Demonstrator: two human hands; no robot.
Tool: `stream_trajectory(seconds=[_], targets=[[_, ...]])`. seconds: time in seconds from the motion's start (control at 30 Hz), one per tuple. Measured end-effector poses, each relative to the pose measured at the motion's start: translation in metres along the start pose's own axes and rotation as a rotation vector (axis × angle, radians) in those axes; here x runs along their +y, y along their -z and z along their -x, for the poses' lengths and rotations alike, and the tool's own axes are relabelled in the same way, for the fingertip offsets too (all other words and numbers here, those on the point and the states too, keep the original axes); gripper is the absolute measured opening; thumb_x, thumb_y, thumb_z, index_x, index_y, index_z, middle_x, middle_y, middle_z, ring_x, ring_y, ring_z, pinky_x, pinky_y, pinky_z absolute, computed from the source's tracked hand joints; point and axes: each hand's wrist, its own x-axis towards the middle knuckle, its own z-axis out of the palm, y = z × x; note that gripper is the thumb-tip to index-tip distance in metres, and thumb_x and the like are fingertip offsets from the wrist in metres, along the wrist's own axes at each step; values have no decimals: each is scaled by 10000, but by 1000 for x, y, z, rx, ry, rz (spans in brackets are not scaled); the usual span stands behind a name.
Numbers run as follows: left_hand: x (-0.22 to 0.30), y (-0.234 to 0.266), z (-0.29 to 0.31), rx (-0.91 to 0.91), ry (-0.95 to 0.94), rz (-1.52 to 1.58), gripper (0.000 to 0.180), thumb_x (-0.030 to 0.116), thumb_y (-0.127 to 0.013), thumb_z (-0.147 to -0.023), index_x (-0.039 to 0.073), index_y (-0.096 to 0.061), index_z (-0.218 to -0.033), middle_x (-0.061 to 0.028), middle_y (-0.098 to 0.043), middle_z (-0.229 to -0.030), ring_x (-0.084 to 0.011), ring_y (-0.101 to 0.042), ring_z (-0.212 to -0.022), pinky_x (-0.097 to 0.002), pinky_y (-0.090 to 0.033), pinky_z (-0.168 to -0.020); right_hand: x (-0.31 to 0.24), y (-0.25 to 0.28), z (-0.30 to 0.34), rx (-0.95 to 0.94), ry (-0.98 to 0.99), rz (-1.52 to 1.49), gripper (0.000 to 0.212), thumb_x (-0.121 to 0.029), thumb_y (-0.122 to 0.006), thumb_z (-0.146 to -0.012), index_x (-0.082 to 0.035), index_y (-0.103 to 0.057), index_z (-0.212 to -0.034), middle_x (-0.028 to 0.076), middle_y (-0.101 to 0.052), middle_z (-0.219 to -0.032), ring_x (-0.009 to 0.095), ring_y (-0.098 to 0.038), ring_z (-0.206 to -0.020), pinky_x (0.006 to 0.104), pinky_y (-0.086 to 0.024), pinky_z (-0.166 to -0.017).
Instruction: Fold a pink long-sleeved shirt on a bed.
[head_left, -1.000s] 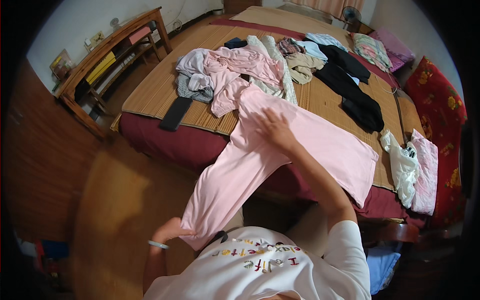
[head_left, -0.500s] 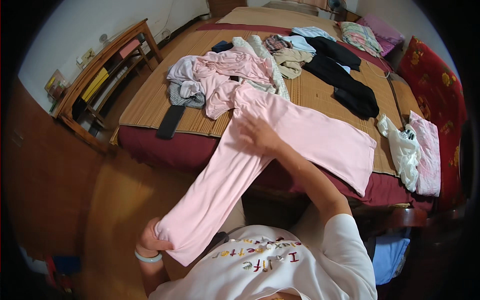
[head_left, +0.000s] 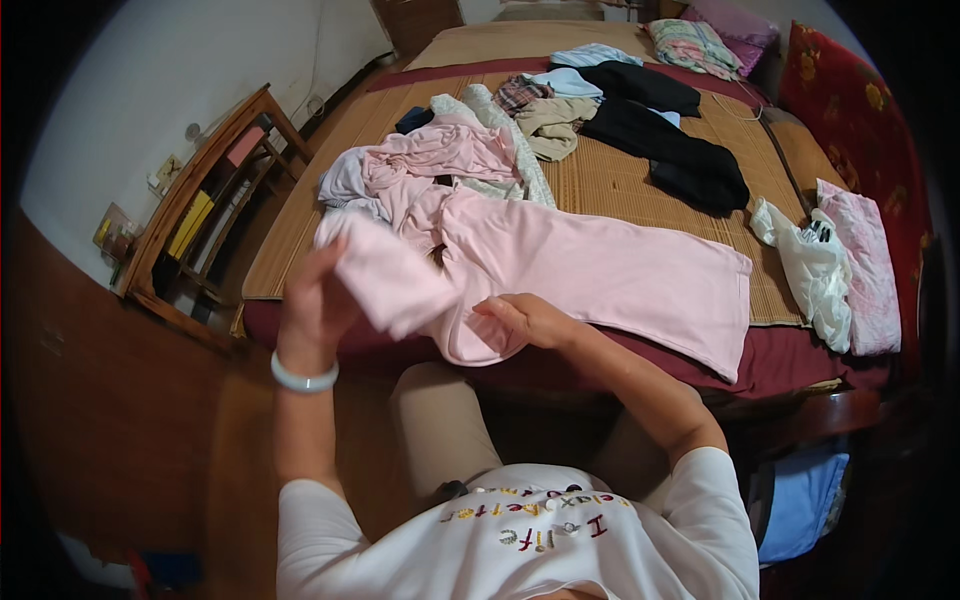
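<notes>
Pale pink trousers (head_left: 610,265) lie across the near edge of the bed, one leg stretched flat to the right. My left hand (head_left: 318,300), with a pale bangle on its wrist, grips the end of the other leg and holds it up, blurred, over the bed edge. My right hand (head_left: 525,318) is closed on the same leg where it bends at the bed edge; its fingertips are partly hidden. Just beyond the waist is a heap of pink clothing (head_left: 440,150), with a grey-white garment (head_left: 343,180) beside it.
On the bed mat (head_left: 610,190) are black trousers (head_left: 660,150), a beige garment (head_left: 555,125) and a patterned white cloth (head_left: 520,140). A white plastic bag (head_left: 815,265) and a pink pillow-like bundle (head_left: 860,265) sit at right. A wooden rack (head_left: 200,190) stands left.
My left hand has raised the leg's end from near my lap to above the bed edge, folding the leg. My right hand has moved down from the waist and closed. The dark flat object is now hidden.
</notes>
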Motion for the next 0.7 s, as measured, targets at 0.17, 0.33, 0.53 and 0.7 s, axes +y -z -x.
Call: stream_trajectory(seconds=[0.17,0.33,0.53,0.7], targets=[[-12,-30,-139,-132,225,-16,261,246,-635,-955,44,-646,-1119,-93,-711,-1030,-217,-685,-967,-388,-556,-888,13,28,-6,56,-179,-519,818,-660,-260,-1012,19,-539,-1374,233,-616,-1236,320,-588,-1179,416,-440,-1046],[-69,-50,-241,-65,244,-94,278,323,-657,-943,52,-669,-1002,-106,-717,-916,-223,-690,-904,-382,-562,-858,22,53,-8,189,-195,-854,999,-809,-226,-917,-8,-370,-1495,222,-484,-1430,329,-501,-1294,476,-382,-1096],[-121,-40,-270,56,323,-298,526,474,-595,-971,19,-563,-1231,-139,-628,-1219,-248,-649,-1052,-358,-544,-872,28,74,-8,435,-266,-1033,699,-612,-406,-994,-55,-464,-1413,138,-557,-1346,287,-532,-1241,481,-401,-1087],[-163,45,-228,-25,177,-795,399,355,-654,-958,48,-613,-1209,-79,-648,-1148,-182,-626,-1023,-334,-531,-842,29,69,-18,503,-303,-967,365,-261,-592,-979,-30,-534,-1255,139,-610,-1224,262,-601,-1127,445,-509,-950]])
